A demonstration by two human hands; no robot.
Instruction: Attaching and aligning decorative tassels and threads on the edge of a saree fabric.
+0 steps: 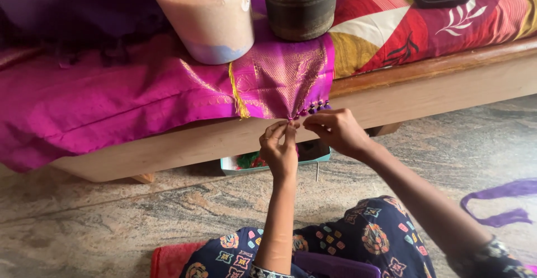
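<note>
A magenta silk cloth (112,96) drapes over the edge of the wooden bed (425,88), weighted by a pale cylindrical container (204,15) and a dark round stone pot (300,4). Its gold-woven corner (282,79) hangs down to a point. My left hand (278,150) has its fingers (275,130) pinched together on that tip, beside a row of small dark tassel beads (313,108). My right hand (335,130) pinches the same edge, fingers clamped. A purple strip (503,199) lies on the floor.
</note>
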